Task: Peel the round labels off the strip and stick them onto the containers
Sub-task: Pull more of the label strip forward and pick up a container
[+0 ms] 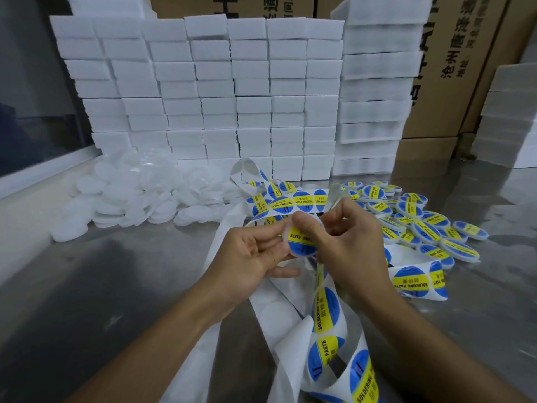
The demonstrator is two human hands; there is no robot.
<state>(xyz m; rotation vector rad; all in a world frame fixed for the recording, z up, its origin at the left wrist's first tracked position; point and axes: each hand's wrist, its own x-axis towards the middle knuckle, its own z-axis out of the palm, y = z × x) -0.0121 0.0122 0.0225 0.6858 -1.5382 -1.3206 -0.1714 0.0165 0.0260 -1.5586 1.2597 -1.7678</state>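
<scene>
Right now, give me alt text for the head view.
Both hands, left hand and right hand, press a blue-and-yellow round label onto a small white container. Labelled containers pile right, plain white lids left, on the steel table.

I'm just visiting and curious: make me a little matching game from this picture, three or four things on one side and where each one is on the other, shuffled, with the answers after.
Things:
1. unlabelled white containers
2. labelled containers
3. container being labelled
4. label strip

Places:
A. heaped on the table's right side
B. trailing down between the forearms toward the camera
C. piled on the left, in front of the white block stacks
D. held between the left hand and right hand

Pairs: 1-C, 2-A, 3-D, 4-B
</scene>
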